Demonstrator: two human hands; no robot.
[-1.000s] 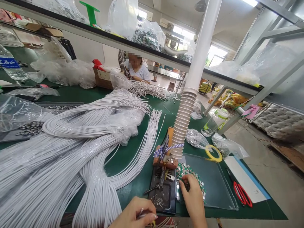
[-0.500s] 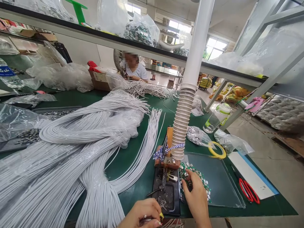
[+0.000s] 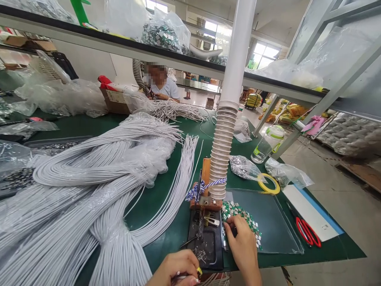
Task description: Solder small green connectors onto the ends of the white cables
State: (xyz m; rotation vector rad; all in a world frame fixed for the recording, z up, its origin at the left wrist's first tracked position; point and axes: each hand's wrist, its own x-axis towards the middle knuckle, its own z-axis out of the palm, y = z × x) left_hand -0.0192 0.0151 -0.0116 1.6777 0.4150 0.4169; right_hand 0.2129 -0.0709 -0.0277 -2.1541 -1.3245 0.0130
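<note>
Head view: right hand point(image 3: 241, 242) at 5 o'clock, apparently picking from small green boards point(image 3: 235, 208) at its 12; next move calls for a fingertip pinch. Fingers half curled, can't tell if holding any. Left hand point(image 3: 180, 267), 6 o'clock, closed around white wire point(image 3: 178, 273), yellow bit point(image 3: 199, 271) at its 3.

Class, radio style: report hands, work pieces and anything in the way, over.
Left hand closed on a yellow-and-white piece, mostly hidden. Right hand at green circuit boards, grip unclear. Black tray beside boards, not covering them.
</note>
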